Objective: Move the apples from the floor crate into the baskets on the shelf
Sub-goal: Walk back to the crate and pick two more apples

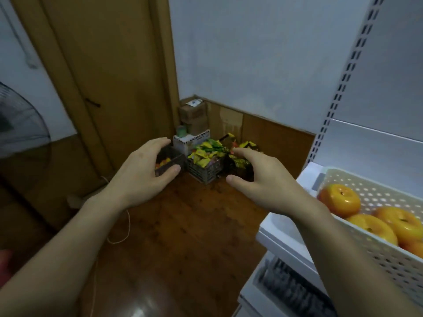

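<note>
The light is dim and cool, brightest on the white basket (377,195) right of the right hand (256,179). The floor (194,225) beneath both hands lies dark, with a faint sheen under the left forearm. Everything is soft, the crates (206,172) beyond the fingertips most blurred, and the wide lens bends the door (109,65) above the left hand (146,172).

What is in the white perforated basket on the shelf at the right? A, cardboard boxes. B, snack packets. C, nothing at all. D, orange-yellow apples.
D: several orange-yellow apples lie inside the white perforated basket, while the snack packets sit in a wire crate on the floor.
</note>
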### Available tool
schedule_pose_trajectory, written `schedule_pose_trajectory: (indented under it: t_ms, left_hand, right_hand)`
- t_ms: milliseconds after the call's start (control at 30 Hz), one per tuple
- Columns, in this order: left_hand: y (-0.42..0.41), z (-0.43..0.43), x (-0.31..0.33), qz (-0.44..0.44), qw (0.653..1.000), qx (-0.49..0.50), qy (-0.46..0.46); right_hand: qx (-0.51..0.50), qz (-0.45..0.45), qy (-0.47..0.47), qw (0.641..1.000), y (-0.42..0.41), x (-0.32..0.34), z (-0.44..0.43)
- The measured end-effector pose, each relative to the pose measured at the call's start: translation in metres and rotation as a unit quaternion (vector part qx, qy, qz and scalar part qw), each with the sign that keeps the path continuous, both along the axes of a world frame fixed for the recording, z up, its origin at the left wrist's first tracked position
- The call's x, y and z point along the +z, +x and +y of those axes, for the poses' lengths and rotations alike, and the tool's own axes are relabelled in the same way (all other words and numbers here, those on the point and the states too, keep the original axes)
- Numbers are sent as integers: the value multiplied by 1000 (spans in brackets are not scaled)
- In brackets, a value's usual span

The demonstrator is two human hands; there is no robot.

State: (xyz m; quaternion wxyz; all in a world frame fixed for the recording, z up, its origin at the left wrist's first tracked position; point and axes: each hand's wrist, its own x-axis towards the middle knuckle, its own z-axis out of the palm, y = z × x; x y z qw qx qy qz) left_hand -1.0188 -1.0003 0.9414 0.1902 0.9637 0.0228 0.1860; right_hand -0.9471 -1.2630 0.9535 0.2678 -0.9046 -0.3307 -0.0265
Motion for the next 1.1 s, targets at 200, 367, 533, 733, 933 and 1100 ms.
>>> schedule_pose_trajectory:
  t_ms: [200,367,533,733,933,1100]
  left_hand:
    - [1,56,-8,1,999,46,-16]
    - [6,90,-21,-1,995,101,-16]
    - [14,113,-32,-19,987,160,-27]
    - [22,158,-54,-13,973,222,-58]
    - [62,252,-85,-17,964,248,-97]
    - [107,347,-104,-27,970,213,-110]
  right_hand:
    - [37,10,30,999,25,-10,76]
    - [68,20,40,997,49,-29,121]
    - [118,56,41,991,72,-56,171]
    - [137,82,27,987,105,-86,232]
    - [117,91,19,989,160,-110,303]
    - [83,99,30,991,204,-125,387]
